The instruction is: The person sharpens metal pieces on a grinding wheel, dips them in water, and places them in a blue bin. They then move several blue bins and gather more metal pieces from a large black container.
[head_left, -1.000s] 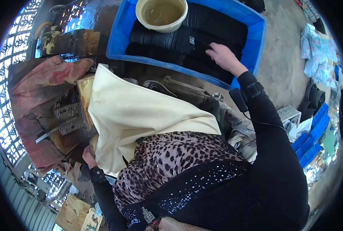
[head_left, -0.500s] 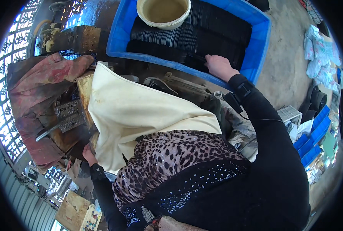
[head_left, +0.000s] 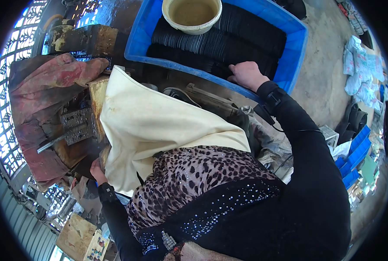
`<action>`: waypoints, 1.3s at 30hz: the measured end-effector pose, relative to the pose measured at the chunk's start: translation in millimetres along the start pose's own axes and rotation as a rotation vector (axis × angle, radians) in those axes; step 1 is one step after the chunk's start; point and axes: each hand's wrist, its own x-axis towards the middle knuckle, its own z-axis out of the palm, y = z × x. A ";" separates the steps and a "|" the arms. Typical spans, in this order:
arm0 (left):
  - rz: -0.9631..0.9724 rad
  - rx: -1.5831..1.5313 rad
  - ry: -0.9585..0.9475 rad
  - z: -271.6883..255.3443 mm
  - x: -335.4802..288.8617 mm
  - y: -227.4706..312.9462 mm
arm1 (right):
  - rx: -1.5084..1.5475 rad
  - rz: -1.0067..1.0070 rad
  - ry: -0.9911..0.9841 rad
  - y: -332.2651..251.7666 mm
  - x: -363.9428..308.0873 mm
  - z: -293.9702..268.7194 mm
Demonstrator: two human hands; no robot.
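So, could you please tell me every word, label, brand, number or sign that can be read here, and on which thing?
None can be read.
Bags: faint coloured marks, too blurred to read.
Panel: too small to make out any lettering.
Crate, bowl, black pieces: no lettering visible.

bowl [head_left: 193, 29] over stacked pieces [head_left: 241, 45] in bin [head_left: 293, 50]

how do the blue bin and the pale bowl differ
The blue bin is roughly rectangular; the pale bowl is round. The bin is much larger than the bowl. The bin holds rows of thin black pieces; the bowl holds what looks like murky liquid. Both are open-topped.
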 end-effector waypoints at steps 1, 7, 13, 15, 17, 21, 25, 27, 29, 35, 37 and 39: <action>0.000 -0.006 0.008 0.3 -0.3 0.3 | -0.037 -0.045 0.065 0.8 2.2 1.2; 0.047 0.034 -0.004 -0.2 -2.5 1.7 | -0.088 -0.086 -0.021 -3.2 18.8 2.4; 0.005 0.012 0.014 0.1 1.5 -1.9 | -0.079 -0.066 -0.058 -4.4 22.9 -5.2; 0.018 0.021 0.004 0.0 0.6 -2.1 | -0.080 -0.068 -0.073 -2.7 22.8 -2.7; 0.019 0.026 0.003 0.1 -0.8 -0.9 | -0.083 -0.073 -0.069 -0.5 23.4 2.1; 0.009 0.009 0.012 2.4 -1.8 3.3 | -0.079 -0.098 -0.019 2.8 25.6 9.8; 0.013 0.017 0.031 4.2 -2.4 3.1 | -0.032 0.008 0.000 -0.3 22.7 4.4; 0.003 0.013 0.030 3.7 -1.9 0.6 | 0.014 0.052 -0.028 -2.5 18.2 -3.9; 0.012 0.007 0.025 2.2 -0.3 -3.0 | 0.067 0.097 -0.049 -2.8 14.5 -15.5; 0.064 0.075 0.036 -2.6 10.0 -19.4 | 0.399 0.218 -0.132 18.8 5.0 -58.1; 0.109 0.088 0.035 -3.8 13.4 -25.2 | 0.292 0.356 -0.190 26.3 5.3 -70.7; 0.087 0.089 0.027 -4.8 15.8 -29.3 | 0.040 0.307 -0.060 27.9 6.1 -78.3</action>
